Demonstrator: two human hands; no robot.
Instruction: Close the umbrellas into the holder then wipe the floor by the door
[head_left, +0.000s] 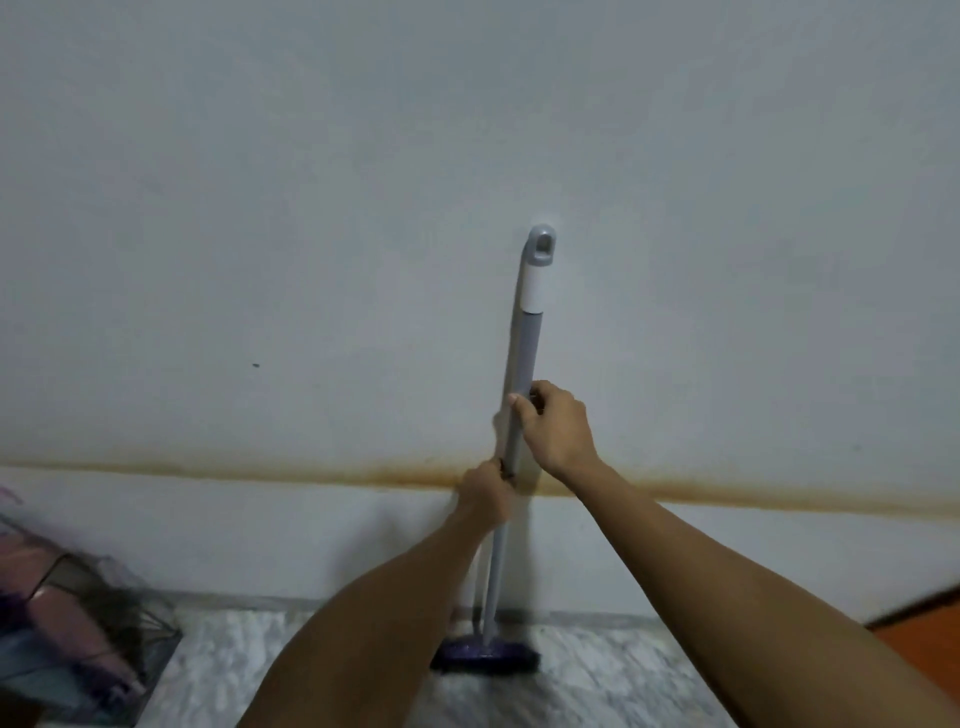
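Note:
A grey mop (523, 358) with a white collar and a hanging loop at its top stands almost upright against the pale wall. Its dark purple head (485, 656) rests on the marbled floor (597, 680) at the foot of the wall. My right hand (553, 423) grips the pole about halfway up. My left hand (485, 496) grips the pole just below it. At the lower left a wire holder (130, 618) contains folded umbrellas (62, 623), pinkish and purple, blurred in this view.
A brownish stain line (260, 473) runs across the wall at hand height. An orange-brown wooden edge (919, 618), perhaps the door, shows at the right border. Marbled floor stretches between the holder and that edge.

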